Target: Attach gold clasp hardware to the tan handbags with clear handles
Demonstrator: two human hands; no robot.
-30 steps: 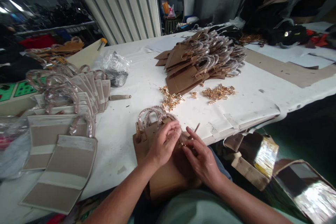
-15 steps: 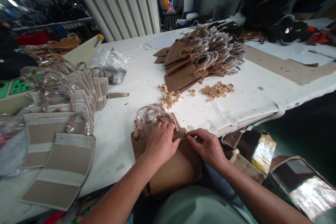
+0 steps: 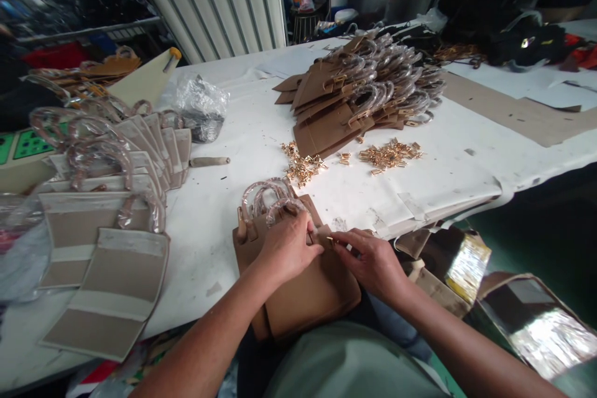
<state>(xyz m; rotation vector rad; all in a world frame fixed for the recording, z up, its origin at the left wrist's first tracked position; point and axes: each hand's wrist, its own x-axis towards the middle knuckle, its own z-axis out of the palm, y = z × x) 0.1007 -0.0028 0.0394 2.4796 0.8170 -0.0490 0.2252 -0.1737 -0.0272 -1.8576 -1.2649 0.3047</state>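
Observation:
A brown handbag (image 3: 308, 298) leans against the table's front edge over my lap, its looped handles (image 3: 265, 196) wrapped in clear plastic. My left hand (image 3: 289, 247) lies across the bag's upper part, thumb and fingers closed on a small brown strap tab (image 3: 321, 235) near the top edge. At the bag's upper right corner, my right hand (image 3: 368, 258) pinches a small gold metal fitting (image 3: 331, 239) against the end of that tab. The exact fit between fitting and tab is too small to make out.
Loose gold fittings (image 3: 301, 166) lie behind the bag, with another heap (image 3: 392, 154) to their right. Brown bag panels with wrapped handles (image 3: 321, 127) are piled beyond. Beige panels (image 3: 112, 273) overlap at left, near a wooden-handled tool (image 3: 209, 161). Foil-lined bags (image 3: 536, 317) stand lower right.
My left hand's fingers have lifted and curled into a tighter pinch at the tab. The right hand stays at the corner with the gold fitting. The camera view has tipped slightly downward.

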